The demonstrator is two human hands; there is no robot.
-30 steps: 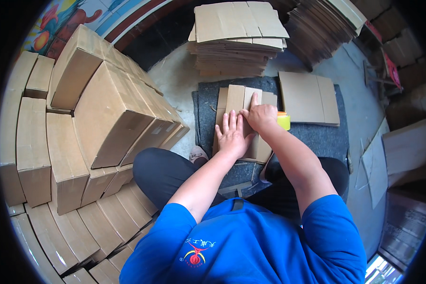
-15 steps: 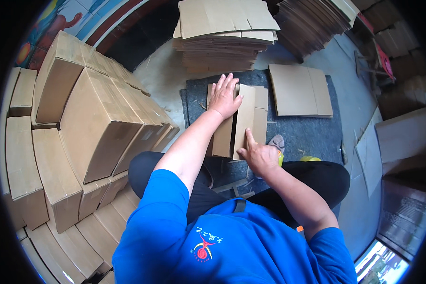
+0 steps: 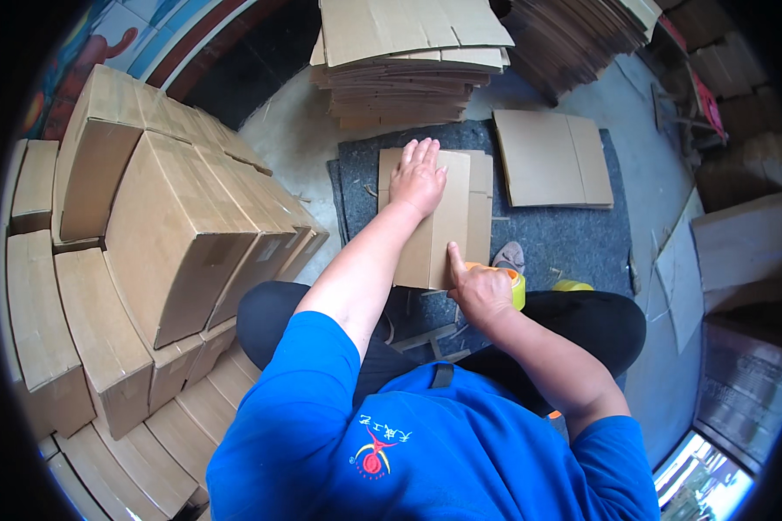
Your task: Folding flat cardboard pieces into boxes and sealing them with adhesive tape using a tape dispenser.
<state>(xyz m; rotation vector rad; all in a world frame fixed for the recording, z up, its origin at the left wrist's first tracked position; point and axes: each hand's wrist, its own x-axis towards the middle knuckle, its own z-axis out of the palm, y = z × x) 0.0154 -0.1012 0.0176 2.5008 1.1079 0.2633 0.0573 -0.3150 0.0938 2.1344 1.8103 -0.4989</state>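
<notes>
The person sat on the floor with a flat carton lying on a dark grey mat in front of them. The left hand lay open and flat on the far part of the carton, fingers together and pointing away from the body, pressing the cardboard down. The right hand was at the near edge of the carton, curled around a yellow tape roll, with the forefinger stretched out along the carton's middle seam; the roll itself was mostly hidden behind the hand. A second flat carton lay on the mat just to the right of the first, apart from it. Beyond the mat stood a stack of flat cartons, and more flat cardboard was heaped to its right. To the person's left, made-up boxes were piled in rows, leaning against one another and close to the left knee. A loose cardboard sheet lay on the floor at the far right. The person wore a blue shirt and dark trousers, with legs folded under the near edge of the mat. A second yellow thing showed just above the right thigh; what it was could not be told.
</notes>
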